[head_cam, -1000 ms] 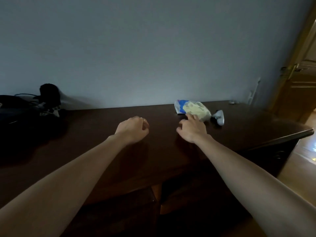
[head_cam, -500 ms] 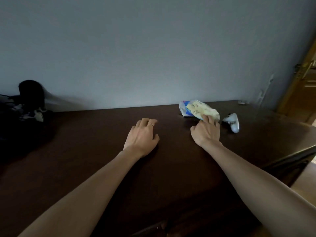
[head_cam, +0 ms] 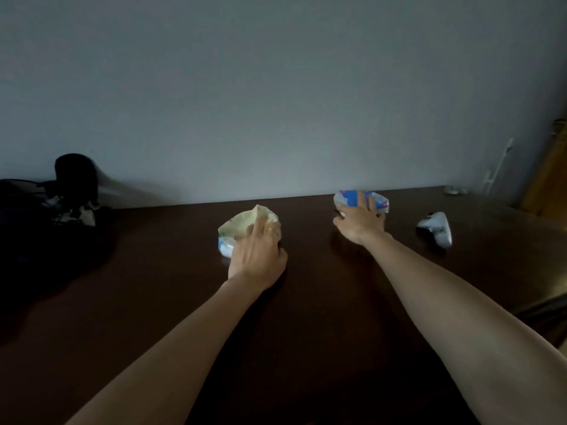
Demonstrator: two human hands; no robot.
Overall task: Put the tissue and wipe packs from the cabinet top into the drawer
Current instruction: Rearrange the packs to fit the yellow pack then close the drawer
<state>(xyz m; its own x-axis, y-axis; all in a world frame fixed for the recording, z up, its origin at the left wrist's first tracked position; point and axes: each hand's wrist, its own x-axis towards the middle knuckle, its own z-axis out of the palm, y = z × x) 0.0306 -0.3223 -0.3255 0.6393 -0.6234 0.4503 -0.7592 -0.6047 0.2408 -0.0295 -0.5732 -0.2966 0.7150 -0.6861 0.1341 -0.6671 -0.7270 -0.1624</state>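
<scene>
On the dark wooden cabinet top (head_cam: 306, 317) my left hand (head_cam: 256, 256) grips a pale yellow pack (head_cam: 242, 225) with a blue-white corner, near the middle. Farther right, close to the wall, my right hand (head_cam: 359, 220) closes over a blue and white pack (head_cam: 348, 198); its fingers cover the pack's middle. A small white pack (head_cam: 437, 230) lies free to the right of that hand. The drawer is out of view.
Dark bags, cables and a black round object (head_cam: 76, 176) crowd the far left of the top. A small pale item (head_cam: 454, 189) rests at the back right by the wall. A wooden door (head_cam: 549, 179) stands at the right edge.
The yellow pack has moved left and is now under my left hand, which was empty before. My right hand has shifted onto the blue and white pack behind it.
</scene>
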